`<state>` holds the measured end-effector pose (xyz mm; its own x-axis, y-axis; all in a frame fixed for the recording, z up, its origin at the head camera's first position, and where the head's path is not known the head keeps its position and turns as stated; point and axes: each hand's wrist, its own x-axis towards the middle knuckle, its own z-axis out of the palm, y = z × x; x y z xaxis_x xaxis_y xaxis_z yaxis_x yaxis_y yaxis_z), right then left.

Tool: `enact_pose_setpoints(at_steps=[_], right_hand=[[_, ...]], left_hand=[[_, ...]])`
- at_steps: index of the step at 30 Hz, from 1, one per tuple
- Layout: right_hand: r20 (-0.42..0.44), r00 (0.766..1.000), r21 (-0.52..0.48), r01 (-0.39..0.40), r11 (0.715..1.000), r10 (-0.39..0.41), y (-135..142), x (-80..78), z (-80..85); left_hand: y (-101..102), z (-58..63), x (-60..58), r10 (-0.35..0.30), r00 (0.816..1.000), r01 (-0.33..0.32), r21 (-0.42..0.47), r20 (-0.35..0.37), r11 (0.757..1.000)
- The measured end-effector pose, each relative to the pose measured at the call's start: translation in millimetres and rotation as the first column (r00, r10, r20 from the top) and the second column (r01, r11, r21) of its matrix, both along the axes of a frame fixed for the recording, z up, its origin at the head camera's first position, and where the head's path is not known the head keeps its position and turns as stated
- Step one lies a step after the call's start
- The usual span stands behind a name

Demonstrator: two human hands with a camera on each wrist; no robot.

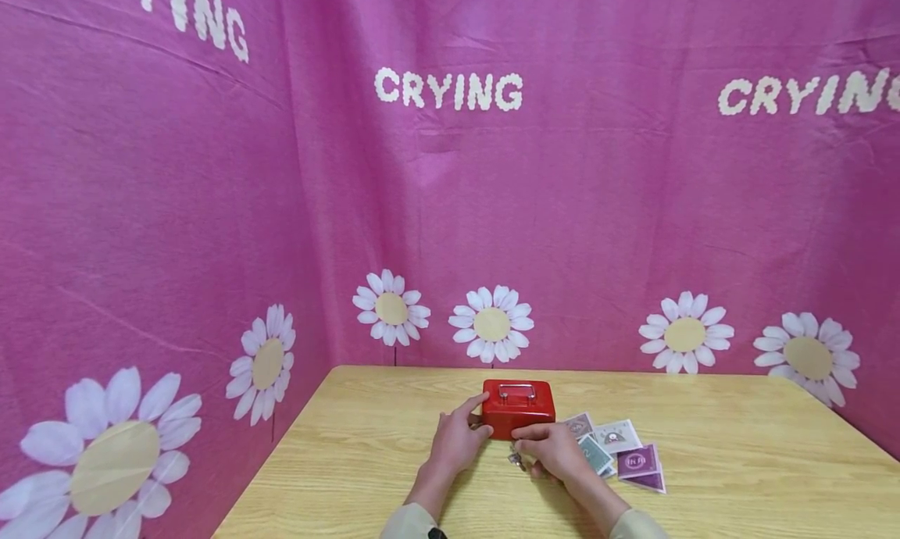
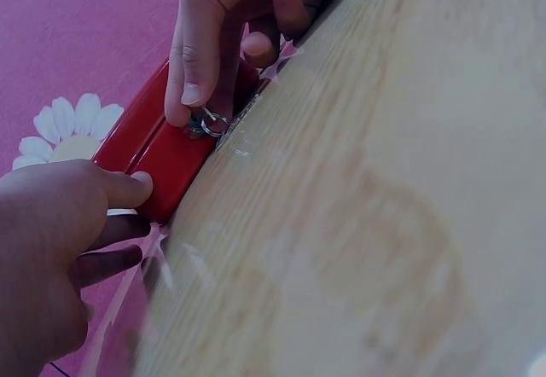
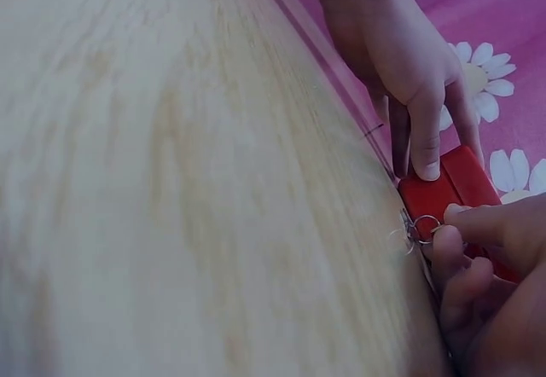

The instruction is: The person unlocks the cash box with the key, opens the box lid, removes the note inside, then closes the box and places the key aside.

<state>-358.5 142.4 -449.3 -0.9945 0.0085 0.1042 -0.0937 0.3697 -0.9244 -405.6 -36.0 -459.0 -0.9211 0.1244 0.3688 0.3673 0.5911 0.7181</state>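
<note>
A red metal cash box [image 1: 519, 408] with a folding handle [image 1: 516, 392] on its lid stands on the table, its lid down. My left hand [image 1: 453, 445] grips its left end, the thumb on the front face and the other fingers along the side. At the front face, my right hand [image 1: 557, 450] pinches a small key between thumb and index finger. The key's tip is hidden by those fingers. From it hangs a metal key ring [image 3: 425, 227], with something small and shiny [image 1: 516, 460] dangling below in the head view.
Several paper notes lie loosely overlapped to the right of the box, among them a white note [image 1: 620, 436], a green note [image 1: 594, 455] and a purple note [image 1: 638, 462]. Behind the wooden table [image 1: 731, 461] hangs a pink cloth [image 1: 576, 211] with daisies and lettering.
</note>
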Motion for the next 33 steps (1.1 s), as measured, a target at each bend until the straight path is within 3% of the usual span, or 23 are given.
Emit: enact_pose_setpoints(at_steps=[10,22,33], right_hand=[[0.012,1.000,0.011,-0.015,1.000,0.015,1.8,2.0,0.1],[0.046,0.999,-0.046,-0.011,0.999,0.013,-0.7,4.1,-0.4],[0.085,0.996,-0.088,0.006,0.996,0.001,-1.3,-1.2,-2.0]], left_hand=[[1.8,0.8,0.4,0.001,1.000,-0.001,-0.001,-0.011,1.000],[-0.4,1.2,1.1,-0.008,1.000,0.008,0.002,-0.005,1.000],[2.9,2.7,0.5,0.037,0.999,-0.036,-0.024,0.002,0.999]])
